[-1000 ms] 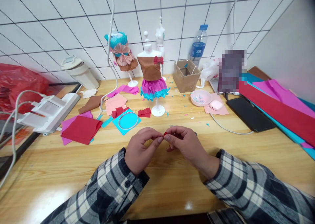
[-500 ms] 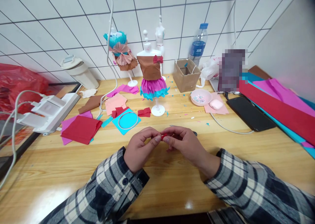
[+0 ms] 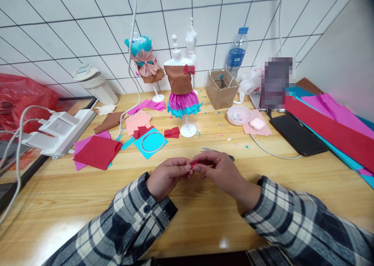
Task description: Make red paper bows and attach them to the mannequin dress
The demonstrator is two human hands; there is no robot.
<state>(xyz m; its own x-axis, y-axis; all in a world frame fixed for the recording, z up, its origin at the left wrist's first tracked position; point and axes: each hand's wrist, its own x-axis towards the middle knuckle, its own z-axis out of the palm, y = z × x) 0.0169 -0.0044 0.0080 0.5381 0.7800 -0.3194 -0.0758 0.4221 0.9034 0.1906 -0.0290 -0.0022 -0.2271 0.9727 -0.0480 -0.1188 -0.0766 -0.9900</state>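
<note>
Between the fingertips of both hands is a small piece of red crepe paper (image 3: 194, 165), mostly covered by the fingers. My left hand (image 3: 168, 177) pinches its left side, and my right hand (image 3: 222, 173) pinches its right side, thumb in front. Scissors (image 3: 231, 157) lie on the table just behind my right hand, partly hidden by it. Beyond the hands stands a small white dress form (image 3: 178, 59) in a brown top with a red bow (image 3: 189, 69) and a magenta skirt edged in turquoise. A silver ring (image 3: 152, 142) rests on a turquoise paper square (image 3: 147, 155).
Red paper sheets (image 3: 97, 152) and a power strip (image 3: 74, 131) lie at left. A cardboard box (image 3: 220, 94), a pink bowl of beads (image 3: 239, 121) and a water bottle (image 3: 236, 55) are behind. On the right lie a black phone (image 3: 298, 134) and long paper strips (image 3: 327, 127).
The fingers have shifted slightly around the red paper; my left hand sits a little lower. More of the scissors shows behind my right hand. The camera view has tilted slightly.
</note>
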